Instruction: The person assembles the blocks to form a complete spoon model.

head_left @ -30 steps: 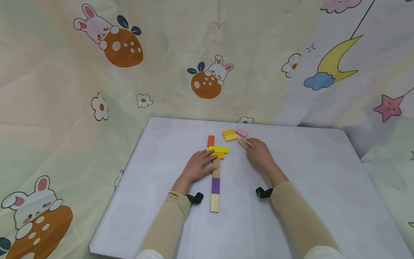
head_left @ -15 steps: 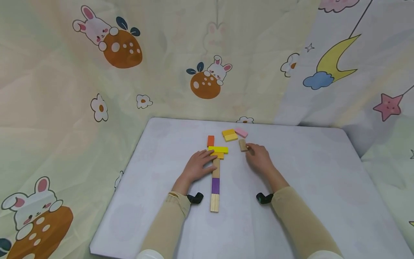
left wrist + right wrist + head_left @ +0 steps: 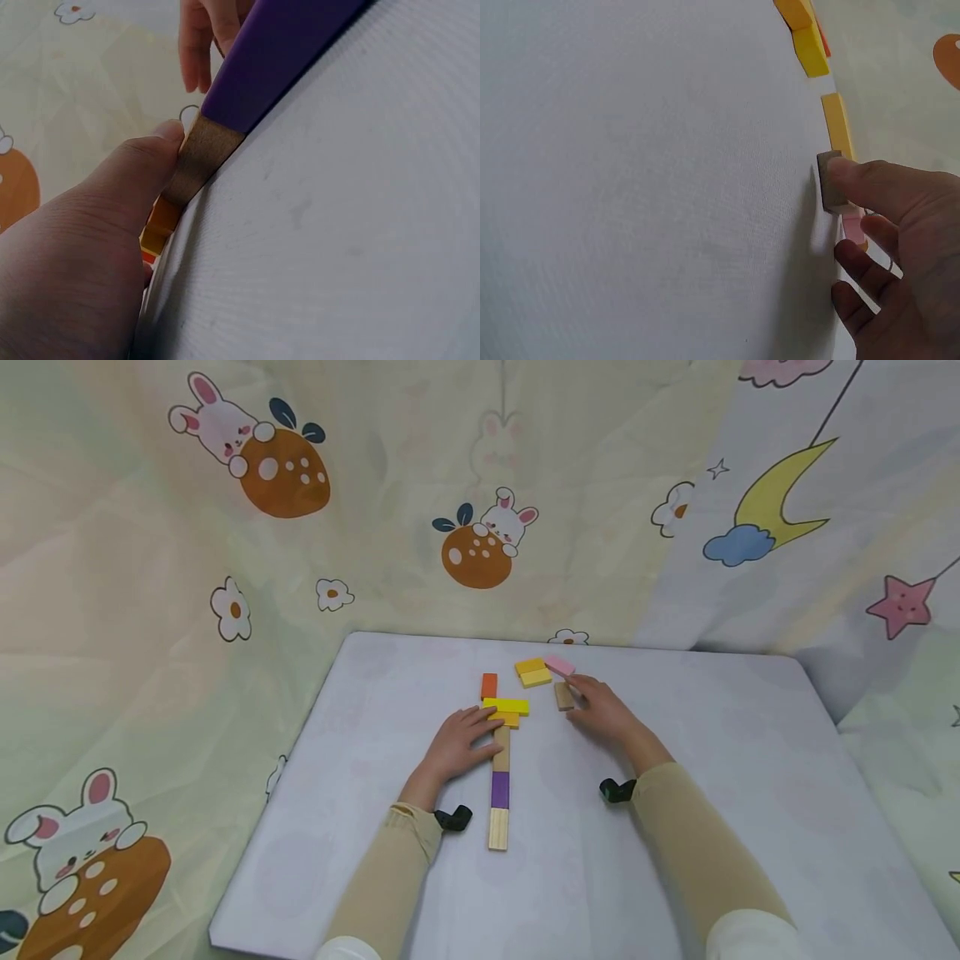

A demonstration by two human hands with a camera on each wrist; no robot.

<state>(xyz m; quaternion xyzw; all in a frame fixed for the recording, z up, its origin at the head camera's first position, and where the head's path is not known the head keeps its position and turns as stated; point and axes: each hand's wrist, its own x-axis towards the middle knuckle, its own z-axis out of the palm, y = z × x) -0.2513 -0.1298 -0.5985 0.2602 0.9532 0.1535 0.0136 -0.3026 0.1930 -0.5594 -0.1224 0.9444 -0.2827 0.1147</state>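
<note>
My left hand (image 3: 459, 745) lies along a row of toy blocks, fingers spread and fairly straight. Its thumb touches a tan block (image 3: 199, 154) in the row; its other fingers reach the orange block (image 3: 512, 721) and yellow block (image 3: 513, 707), both laid crosswise. Nearer to me, a purple block (image 3: 500, 790) and a pale wooden block (image 3: 498, 831) continue the row. A red-orange block (image 3: 489, 685) sits at its far end. My right hand (image 3: 603, 710) pinches a small wooden block (image 3: 829, 184), with its thumb on the near face; the index fingertip is partly hidden.
Beyond the right hand lie two yellowish blocks (image 3: 534, 673) side by side and a pink block (image 3: 560, 665). Everything is on a white table (image 3: 360, 877) whose far edge meets a cartoon-print cloth (image 3: 600, 568).
The wooden block by my right hand has turned from slanted to nearly straight. The right hand first drew nearer to me, then shifted forward, its index now beyond the block. The left hand stays still.
</note>
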